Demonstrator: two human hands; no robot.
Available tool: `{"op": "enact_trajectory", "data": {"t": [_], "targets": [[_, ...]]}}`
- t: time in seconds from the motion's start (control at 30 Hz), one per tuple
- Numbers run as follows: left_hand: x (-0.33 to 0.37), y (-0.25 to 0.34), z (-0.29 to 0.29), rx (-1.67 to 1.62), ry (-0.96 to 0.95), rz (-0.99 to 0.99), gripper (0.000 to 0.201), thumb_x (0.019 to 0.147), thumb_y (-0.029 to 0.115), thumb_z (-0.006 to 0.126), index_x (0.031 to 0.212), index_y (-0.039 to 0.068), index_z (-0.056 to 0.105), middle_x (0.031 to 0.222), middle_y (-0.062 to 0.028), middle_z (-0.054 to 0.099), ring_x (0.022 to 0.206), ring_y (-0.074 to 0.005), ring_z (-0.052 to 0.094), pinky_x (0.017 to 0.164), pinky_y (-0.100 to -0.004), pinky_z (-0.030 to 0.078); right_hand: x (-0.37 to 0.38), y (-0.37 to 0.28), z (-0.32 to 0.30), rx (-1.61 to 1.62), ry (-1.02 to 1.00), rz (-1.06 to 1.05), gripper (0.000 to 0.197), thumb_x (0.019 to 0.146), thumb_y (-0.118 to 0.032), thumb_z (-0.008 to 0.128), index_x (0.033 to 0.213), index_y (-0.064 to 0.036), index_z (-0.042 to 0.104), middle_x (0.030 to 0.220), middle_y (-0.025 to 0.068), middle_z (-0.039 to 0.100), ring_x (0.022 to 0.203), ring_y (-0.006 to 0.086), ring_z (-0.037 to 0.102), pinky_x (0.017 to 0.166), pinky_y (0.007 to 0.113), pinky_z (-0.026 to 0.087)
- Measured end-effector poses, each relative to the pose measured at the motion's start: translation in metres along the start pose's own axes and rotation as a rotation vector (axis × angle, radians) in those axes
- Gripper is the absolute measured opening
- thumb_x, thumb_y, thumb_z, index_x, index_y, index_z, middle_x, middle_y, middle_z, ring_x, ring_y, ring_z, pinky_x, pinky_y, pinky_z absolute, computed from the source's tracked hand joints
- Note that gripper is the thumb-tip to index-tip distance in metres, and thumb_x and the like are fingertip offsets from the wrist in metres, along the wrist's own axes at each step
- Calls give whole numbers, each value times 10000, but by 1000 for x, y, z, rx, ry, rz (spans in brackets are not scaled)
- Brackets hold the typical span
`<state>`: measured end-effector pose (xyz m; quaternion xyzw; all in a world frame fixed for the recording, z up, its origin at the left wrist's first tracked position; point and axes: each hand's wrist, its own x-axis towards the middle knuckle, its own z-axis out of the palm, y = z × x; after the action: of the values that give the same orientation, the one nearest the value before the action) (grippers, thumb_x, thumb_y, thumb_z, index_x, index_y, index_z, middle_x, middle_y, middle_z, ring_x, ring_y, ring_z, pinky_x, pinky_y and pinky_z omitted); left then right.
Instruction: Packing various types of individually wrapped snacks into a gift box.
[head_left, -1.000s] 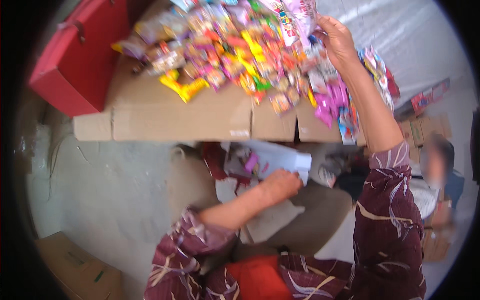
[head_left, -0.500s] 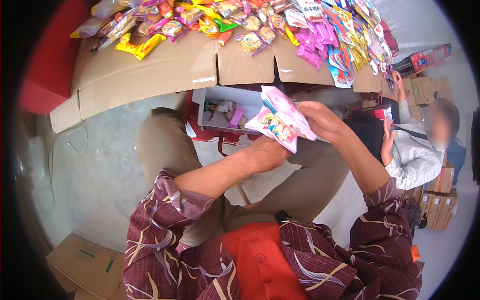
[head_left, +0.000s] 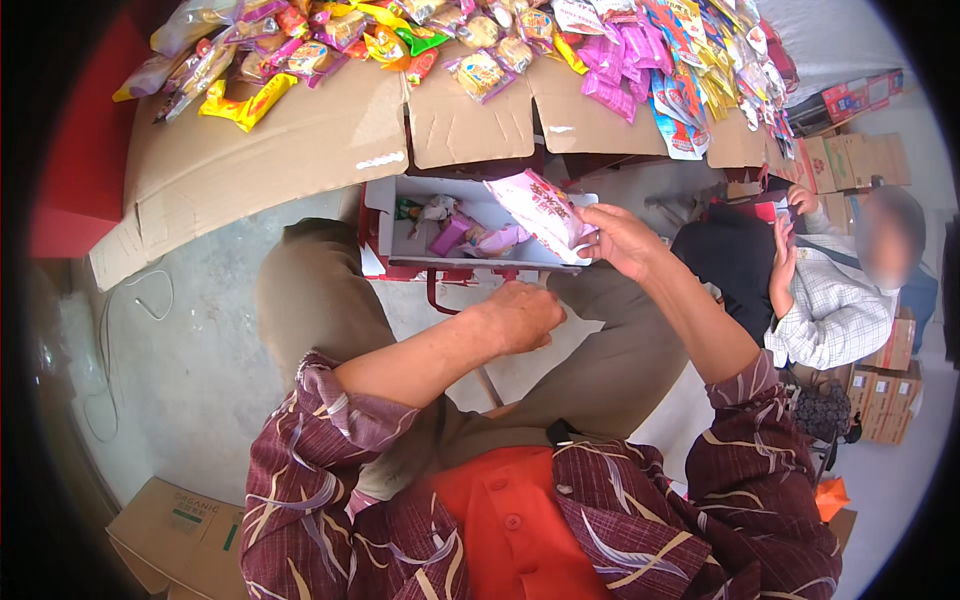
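Observation:
My right hand [head_left: 622,240] pinches one end of a pink snack packet [head_left: 545,212], tilted above the right end of an open box [head_left: 390,225]. The box is red outside and pale inside. In it lie a purple packet [head_left: 453,236], a pink packet [head_left: 497,240] and some crumpled wrapped items [head_left: 436,209]. Nearer to me, in front of the box, my left hand [head_left: 524,315] is closed with its fingers curled under, its back facing up. Whether anything is inside that fist is hidden.
Beyond the box, a cardboard-covered table [head_left: 290,135] carries heaps of wrapped snacks [head_left: 480,72] and purple packets [head_left: 620,65]. A seated person [head_left: 835,300] is at the right, near stacked cartons [head_left: 885,400]. A cardboard box [head_left: 175,525] sits at the lower left.
The hands have moved apart: my left hand has left the packets and drawn back slightly left. The pink packet stays in my right hand. A pink packet now shows in the box.

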<state>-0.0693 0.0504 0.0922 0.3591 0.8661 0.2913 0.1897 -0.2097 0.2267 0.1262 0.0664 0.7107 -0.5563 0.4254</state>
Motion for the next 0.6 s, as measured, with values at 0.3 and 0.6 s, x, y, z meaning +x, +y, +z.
{"op": "enact_trajectory", "data": {"t": [0.3,0.6], "targets": [[6,-1,8,49,4,-19,320,860,252,711,1097,44,658,1082,-159,651,973,-360,684,843,-464,553,16,-15,40,-249,-65,13,342,985,-370,624,1101,-48,622,959,95,682,743,133,658,681,268,502],[14,-1,11,58,-18,-38,344,864,265,700,1150,77,657,1084,-148,653,995,-339,675,855,-459,547,17,8,35,-334,-156,-270,251,959,-234,652,1133,-54,641,1029,19,679,937,105,618,757,284,502]]}}
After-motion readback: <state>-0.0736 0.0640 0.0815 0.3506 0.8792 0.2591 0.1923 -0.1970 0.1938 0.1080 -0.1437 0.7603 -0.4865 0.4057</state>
